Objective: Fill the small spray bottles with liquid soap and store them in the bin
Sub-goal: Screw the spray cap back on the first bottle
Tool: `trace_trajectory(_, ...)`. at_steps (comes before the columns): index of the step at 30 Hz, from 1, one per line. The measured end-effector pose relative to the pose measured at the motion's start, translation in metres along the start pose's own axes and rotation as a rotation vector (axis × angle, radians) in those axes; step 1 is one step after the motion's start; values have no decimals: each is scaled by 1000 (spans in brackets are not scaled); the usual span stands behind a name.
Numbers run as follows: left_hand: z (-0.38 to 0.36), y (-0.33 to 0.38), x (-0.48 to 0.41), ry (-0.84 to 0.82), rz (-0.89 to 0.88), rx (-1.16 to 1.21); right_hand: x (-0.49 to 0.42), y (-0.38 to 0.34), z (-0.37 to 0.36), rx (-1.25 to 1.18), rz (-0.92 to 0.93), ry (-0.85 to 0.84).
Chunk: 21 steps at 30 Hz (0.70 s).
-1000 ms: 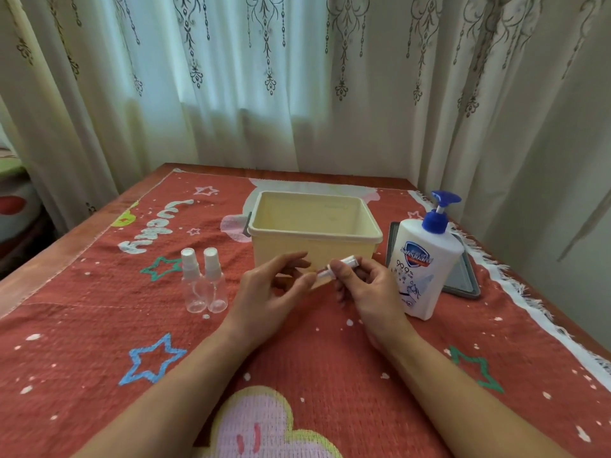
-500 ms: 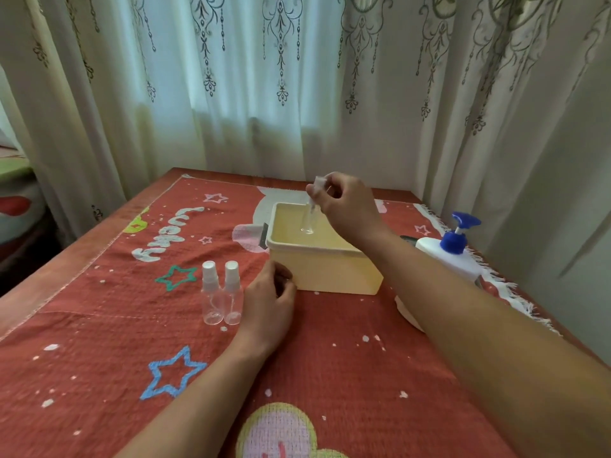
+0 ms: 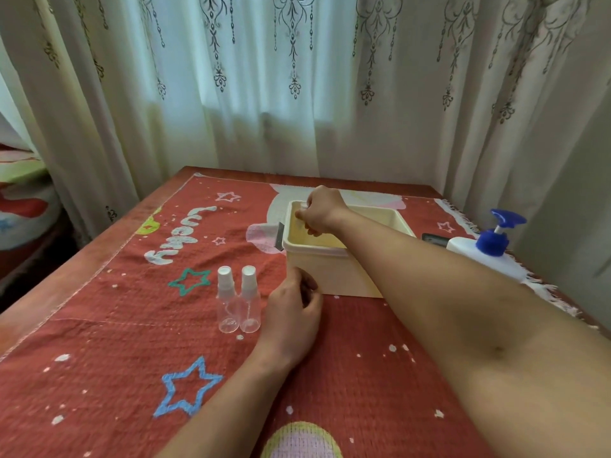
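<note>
A cream plastic bin [image 3: 334, 274] stands on the red mat at the middle of the table. My right hand [image 3: 320, 211] reaches down into its far left corner, fingers closed on a small spray bottle [image 3: 303, 206] of which only the white cap shows. Two clear small spray bottles with white caps [image 3: 238, 302] stand upright side by side, left of the bin. My left hand [image 3: 292, 317] rests on the mat just right of those two bottles, by the bin's front left corner, fingers loosely curled and holding nothing. The white soap dispenser with a blue pump [image 3: 492, 246] stands at the right, partly behind my right forearm.
A red patterned mat [image 3: 115, 342] covers the wooden table. Curtains [image 3: 297, 77] hang close behind the table's far edge and on the right. A dark flat object [image 3: 434, 238] lies between the bin and the soap dispenser. Bedding [image 3: 23, 200] shows at the far left.
My right hand has carried the small bottle from in front of the bin up over it, then down into the bin's far left corner. My left hand let go and settled beside the two standing bottles.
</note>
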<state>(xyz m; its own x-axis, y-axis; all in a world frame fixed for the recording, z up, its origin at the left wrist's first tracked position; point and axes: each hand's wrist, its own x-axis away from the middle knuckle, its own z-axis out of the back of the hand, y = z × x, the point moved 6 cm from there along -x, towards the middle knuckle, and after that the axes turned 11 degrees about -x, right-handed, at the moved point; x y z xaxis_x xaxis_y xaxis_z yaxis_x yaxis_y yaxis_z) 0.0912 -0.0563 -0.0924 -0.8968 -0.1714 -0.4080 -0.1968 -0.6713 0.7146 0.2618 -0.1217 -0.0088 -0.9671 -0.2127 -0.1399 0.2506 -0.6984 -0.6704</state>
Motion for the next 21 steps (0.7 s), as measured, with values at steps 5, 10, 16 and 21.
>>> trace_trajectory(5,0,2,0,14,-14,7,-5,6,-8,-69,-79,-35)
trace_trajectory(10,0,1,0,3,-15,-2,2,11,-7,-128,-142,-76)
trace_trajectory(16,0,2,1,-17,-2,-5,15,-2,23,-15,16,61)
trace_trajectory(21,1,4,2,-41,5,-17,80,-53,25,-85,444,107)
